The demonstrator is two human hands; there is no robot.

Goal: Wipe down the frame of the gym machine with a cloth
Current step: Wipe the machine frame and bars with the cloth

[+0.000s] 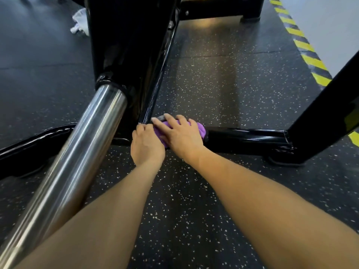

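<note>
Mid-wipe, low on frame (246,135). My right hand (180,135) flat, fingers (171,121) spread, pressing purple cloth (201,129) onto floor bar at joint. My left hand (146,145) curled, fingers hidden, seems to pinch cloth's near edge.

Next, I judge: slide cloth right along bar; open room there until upright post (320,117). Left of fingers cramped: chrome tube (81,152), black column (128,45) close. Speckled floor (213,84) beyond free.

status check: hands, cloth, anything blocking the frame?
Right hand flat on purple cloth, pressing it to the black base bar. Left hand curled at the cloth's edge. Chrome tube crowds the left.
</note>
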